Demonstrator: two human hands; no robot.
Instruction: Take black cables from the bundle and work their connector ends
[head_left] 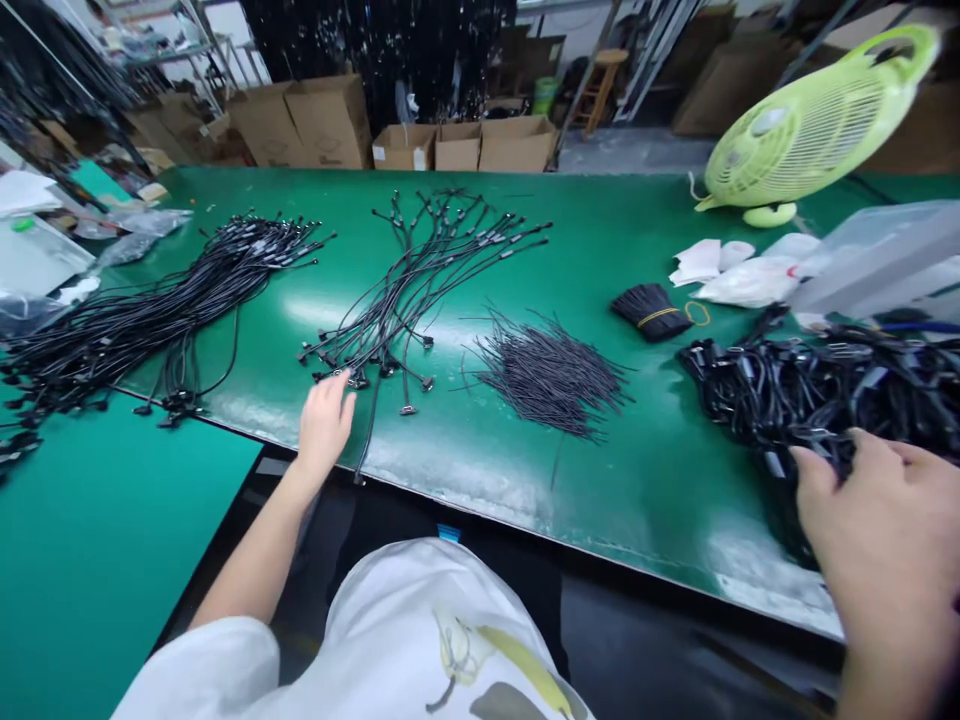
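My left hand (324, 422) rests at the near edge of the green table (600, 230), fingers together, their tips touching the near ends of a fanned bunch of black cables (409, 290). I cannot see anything gripped in it. My right hand (885, 545) is low at the right, back toward me, fingers reaching into a tangled heap of black cables (817, 385); the fingertips are hidden among them. A loose pile of short black ties (547, 375) lies between the two hands.
A large bundle of black cables (150, 305) lies at the left. A banded bunch of ties (651, 310), white wrappers (739, 270), a clear plastic bag (885, 255) and a green fan (810, 125) sit at the right. Cardboard boxes (465, 145) stand behind the table.
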